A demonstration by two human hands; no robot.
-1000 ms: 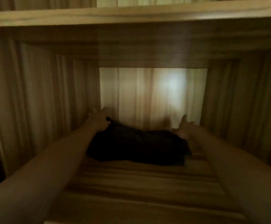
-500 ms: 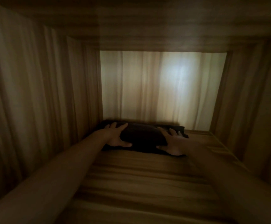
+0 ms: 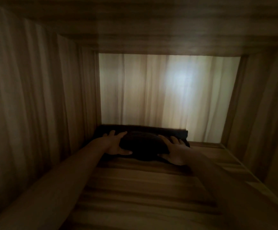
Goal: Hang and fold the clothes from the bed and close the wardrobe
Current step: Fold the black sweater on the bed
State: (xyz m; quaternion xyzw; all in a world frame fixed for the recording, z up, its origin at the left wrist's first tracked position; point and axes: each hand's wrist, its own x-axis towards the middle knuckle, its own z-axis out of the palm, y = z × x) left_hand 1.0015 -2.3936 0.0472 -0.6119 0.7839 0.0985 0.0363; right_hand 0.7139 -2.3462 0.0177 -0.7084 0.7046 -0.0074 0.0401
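Dark folded cloth garment (image 3: 141,143): now lies at the rear of the wooden wardrobe shelf (image 3: 143,188), against the pale back panel (image 3: 151,90) and close to the left-hand wooden wall (image 3: 43,97). A second ago it lay further forward on the shelf, loose and wider; it has since been pushed back and squared into a compact bundle. A flatter dark layer shows beneath and behind it; the dim light does not show whether that is the same garment or another.

Judgement: this item reads as folded and stowed, with only release and withdrawal left for it.

Left hand (image 3: 114,144): spread, fingers straight over the bundle's left end, thumb along its front edge, pressing rather than gripping.

Right hand (image 3: 174,151): likewise spread, fingers laid over the right end, thumb at the front, bracketing the bundle.
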